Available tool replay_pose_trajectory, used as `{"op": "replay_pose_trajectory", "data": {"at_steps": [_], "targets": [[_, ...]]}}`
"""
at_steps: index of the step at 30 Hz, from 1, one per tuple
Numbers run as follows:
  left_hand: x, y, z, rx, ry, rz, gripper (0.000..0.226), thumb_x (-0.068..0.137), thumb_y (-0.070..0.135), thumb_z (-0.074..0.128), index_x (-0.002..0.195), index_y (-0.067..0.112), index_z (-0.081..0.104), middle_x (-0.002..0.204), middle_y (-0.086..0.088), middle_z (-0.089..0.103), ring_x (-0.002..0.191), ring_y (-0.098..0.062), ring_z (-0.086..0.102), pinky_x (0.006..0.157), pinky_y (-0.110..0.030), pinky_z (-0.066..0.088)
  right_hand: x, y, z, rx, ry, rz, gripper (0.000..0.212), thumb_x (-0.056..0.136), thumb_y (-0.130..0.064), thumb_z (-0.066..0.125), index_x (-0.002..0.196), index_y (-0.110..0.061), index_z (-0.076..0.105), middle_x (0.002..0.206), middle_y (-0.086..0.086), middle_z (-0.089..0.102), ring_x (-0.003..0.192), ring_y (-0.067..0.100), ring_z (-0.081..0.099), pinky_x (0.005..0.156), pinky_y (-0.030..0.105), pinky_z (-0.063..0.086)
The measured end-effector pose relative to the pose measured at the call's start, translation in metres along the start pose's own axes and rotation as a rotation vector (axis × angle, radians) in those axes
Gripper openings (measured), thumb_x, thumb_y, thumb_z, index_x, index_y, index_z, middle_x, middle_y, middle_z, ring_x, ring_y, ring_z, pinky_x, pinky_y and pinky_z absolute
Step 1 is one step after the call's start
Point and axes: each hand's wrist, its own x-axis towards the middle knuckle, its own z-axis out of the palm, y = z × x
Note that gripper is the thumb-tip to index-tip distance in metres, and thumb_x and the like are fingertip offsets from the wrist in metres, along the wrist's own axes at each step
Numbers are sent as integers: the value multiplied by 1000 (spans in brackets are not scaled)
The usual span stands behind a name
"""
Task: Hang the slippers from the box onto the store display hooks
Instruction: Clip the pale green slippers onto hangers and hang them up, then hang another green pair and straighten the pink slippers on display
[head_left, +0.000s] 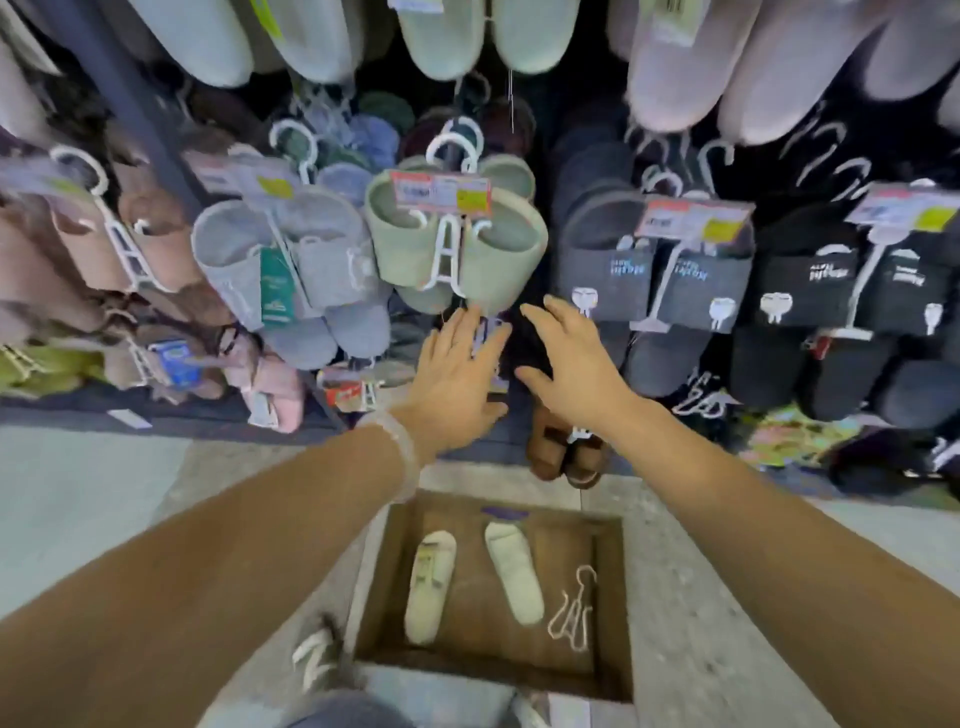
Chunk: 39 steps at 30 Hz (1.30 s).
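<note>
Two cream slippers lie in the open cardboard box (610, 597) on the floor, the left slipper (430, 592) and the right slipper (514, 571) apart from each other and soles up, with a loose white wire hanger (571, 608) just beside the right one. Above the box, both arms reach toward the display. The left hand (457, 374) is spread open, fingers straight, its fingertips just under the pale green slippers (457, 244) that hang on a white plastic hanger (448, 249) with a price tag (441, 193) across the top; it holds nothing. The right hand (571, 358) is also open with fingers splayed and grips nothing, hovering in front of a dark gap between the green pair and the grey slippers (654, 280). Black slippers (831, 280) hang further right, blue-grey slippers (291, 260) to the left of the green pair. A brown pair (563, 457) rests low on the display just beyond the box.
</note>
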Motion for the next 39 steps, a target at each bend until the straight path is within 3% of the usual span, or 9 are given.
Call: {"op": "replay_pose_trajectory", "data": {"at_steps": [8,12,16,22,27,29,33,36,39], "targets": [[-46,-30,162,-52,-451,-176,75,86,44,57,147,20,20,157,-11,9,143,-33,11,113,-43,22,-67,90,145,119,-260,358,64,90,-23,56,145,-13,25,150,13,23,134,32,31,108,36,31],[-85,-67,261,-122,-602,-376,68,83,43,60,140,23,29,146,-8,31,131,-30,33,107,-39,31,-101,133,256,187,-409,668,62,89,-29,55,143,-15,27,146,13,32,132,32,32,108,39,31],[-121,-107,349,-173,-751,-585,68,82,42,62,139,23,31,141,-10,33,130,-30,34,106,-41,34,-150,162,368,305,-497,856,56,89,-30,55,139,-14,34,142,11,39,131,29,36,110,40,33],[-144,-159,486,-154,-839,-608,71,81,44,62,140,22,31,143,-12,31,134,-35,28,110,-48,32,-198,208,514,365,-636,989,46,92,-34,41,135,-18,35,137,11,41,128,33,38,107,47,35],[-147,-174,584,-227,-788,-649,72,78,34,69,139,21,33,142,-13,30,131,-34,30,105,-45,33,-196,259,594,307,-559,1026,51,92,-30,51,137,-11,36,140,15,40,130,33,37,107,42,35],[-144,-180,616,-263,-733,-704,74,76,32,71,138,21,32,142,-14,29,130,-35,32,102,-46,37,-191,282,617,312,-517,1094,52,91,-30,54,137,-11,38,140,17,41,127,35,40,96,38,39],[-135,-197,664,-261,-617,-799,100,70,25,79,144,26,11,149,-16,13,134,-40,26,103,-51,37,-186,333,653,356,-436,1207,61,86,-34,61,136,-8,38,139,18,44,125,35,44,101,40,39],[-120,-219,684,-191,-541,-650,115,61,30,84,142,39,2,155,-11,-3,141,-39,7,109,-56,24,-182,370,668,276,-369,1340,105,74,-31,75,148,-11,4,151,17,22,136,36,27,110,45,31],[-104,-236,698,-19,-622,-193,128,54,47,84,144,38,-7,157,-8,-7,144,-29,-9,115,-53,4,-179,393,685,275,-320,1440,117,63,-32,84,147,-18,3,151,17,19,137,37,24,108,51,31]]}}
